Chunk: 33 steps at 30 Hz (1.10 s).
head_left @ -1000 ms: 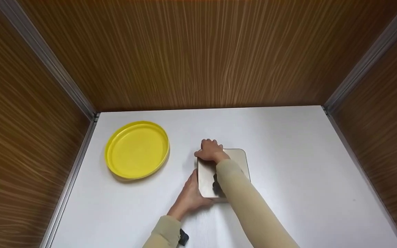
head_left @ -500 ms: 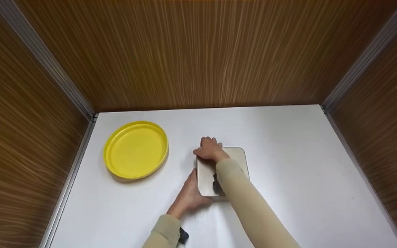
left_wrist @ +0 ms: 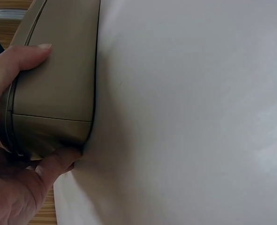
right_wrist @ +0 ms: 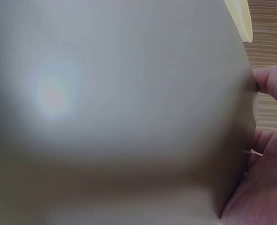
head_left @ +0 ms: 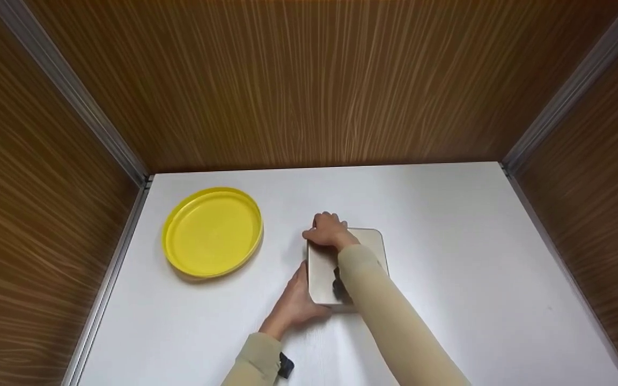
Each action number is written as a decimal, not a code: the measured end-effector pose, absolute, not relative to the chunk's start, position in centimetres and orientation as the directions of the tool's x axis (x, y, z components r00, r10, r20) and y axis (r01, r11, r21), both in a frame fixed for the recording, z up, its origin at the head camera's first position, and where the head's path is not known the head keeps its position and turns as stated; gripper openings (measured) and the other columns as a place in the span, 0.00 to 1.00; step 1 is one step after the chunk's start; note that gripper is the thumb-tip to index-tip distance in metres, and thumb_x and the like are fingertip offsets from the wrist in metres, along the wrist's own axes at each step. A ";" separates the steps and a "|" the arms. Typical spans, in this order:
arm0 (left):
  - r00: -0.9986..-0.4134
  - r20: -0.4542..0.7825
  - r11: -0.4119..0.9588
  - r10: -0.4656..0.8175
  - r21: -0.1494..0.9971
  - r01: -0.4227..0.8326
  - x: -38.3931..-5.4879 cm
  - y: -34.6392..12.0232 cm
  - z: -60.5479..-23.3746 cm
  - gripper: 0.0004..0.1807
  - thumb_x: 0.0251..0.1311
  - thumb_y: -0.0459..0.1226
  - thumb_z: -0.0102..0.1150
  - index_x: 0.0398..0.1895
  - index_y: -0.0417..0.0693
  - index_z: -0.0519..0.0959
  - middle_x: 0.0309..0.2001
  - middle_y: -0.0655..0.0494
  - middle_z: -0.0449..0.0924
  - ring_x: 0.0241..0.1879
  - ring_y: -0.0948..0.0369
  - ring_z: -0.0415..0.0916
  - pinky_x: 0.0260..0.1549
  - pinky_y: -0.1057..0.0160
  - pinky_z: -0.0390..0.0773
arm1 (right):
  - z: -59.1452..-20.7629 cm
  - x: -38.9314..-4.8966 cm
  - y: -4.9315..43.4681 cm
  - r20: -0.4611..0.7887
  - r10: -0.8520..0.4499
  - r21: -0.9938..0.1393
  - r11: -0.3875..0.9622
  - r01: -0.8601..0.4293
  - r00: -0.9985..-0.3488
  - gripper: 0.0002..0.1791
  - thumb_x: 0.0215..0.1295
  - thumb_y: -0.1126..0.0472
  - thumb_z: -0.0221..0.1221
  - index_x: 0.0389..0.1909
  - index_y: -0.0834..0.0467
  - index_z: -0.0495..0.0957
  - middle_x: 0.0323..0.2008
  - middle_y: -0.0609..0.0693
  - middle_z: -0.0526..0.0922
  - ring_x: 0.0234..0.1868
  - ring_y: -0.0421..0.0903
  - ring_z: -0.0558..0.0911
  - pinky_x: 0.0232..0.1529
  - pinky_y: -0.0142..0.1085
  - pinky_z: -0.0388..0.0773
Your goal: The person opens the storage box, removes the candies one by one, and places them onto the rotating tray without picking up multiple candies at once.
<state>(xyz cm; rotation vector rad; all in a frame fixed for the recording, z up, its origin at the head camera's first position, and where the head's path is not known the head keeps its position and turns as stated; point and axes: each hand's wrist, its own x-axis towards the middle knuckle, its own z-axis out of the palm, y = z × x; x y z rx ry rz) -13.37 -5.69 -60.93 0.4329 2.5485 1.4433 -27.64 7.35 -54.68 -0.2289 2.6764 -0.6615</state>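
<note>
A beige, metallic-looking box with rounded corners, likely a lidded tin (head_left: 321, 279), sits on the white table in the head view. My left hand (head_left: 294, 304) grips its near left corner, thumb and fingers spread along two sides. In the left wrist view a seam runs along the tin's side (left_wrist: 63, 84), and the thumb lies across it. My right hand (head_left: 329, 231) reaches over the top and holds the far left corner, its fingers bent over the edge. The right wrist view shows the smooth top (right_wrist: 129, 93) close up; the right sleeve covers part of it in the head view.
A round yellow plate-like tray (head_left: 213, 234) with a raised rim lies on the white table (head_left: 475, 257), left of the tin. Wood-grain panels (head_left: 309, 86) enclose the back and both sides, with metal rails at the corners.
</note>
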 end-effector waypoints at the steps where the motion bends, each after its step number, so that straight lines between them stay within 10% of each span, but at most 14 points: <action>1: -0.941 -0.007 0.487 0.337 0.857 0.168 -13.4 -5.7 -61.0 0.72 0.29 0.39 0.84 0.77 0.42 0.44 0.71 0.45 0.57 0.67 0.54 0.60 0.65 0.54 0.62 | -54.6 -27.6 7.4 -0.316 -0.242 -0.477 0.876 -0.067 -0.917 0.24 0.60 0.46 0.57 0.47 0.62 0.78 0.45 0.55 0.77 0.52 0.56 0.71 0.65 0.60 0.57; 33: -0.931 0.049 0.458 0.362 0.860 0.224 -13.3 -6.0 -60.8 0.73 0.32 0.40 0.85 0.78 0.42 0.40 0.72 0.43 0.55 0.68 0.51 0.59 0.66 0.52 0.61 | -54.9 -27.9 8.7 -0.253 -0.273 -0.493 0.862 -0.119 -0.928 0.19 0.59 0.47 0.60 0.41 0.59 0.76 0.40 0.54 0.73 0.45 0.54 0.69 0.52 0.48 0.66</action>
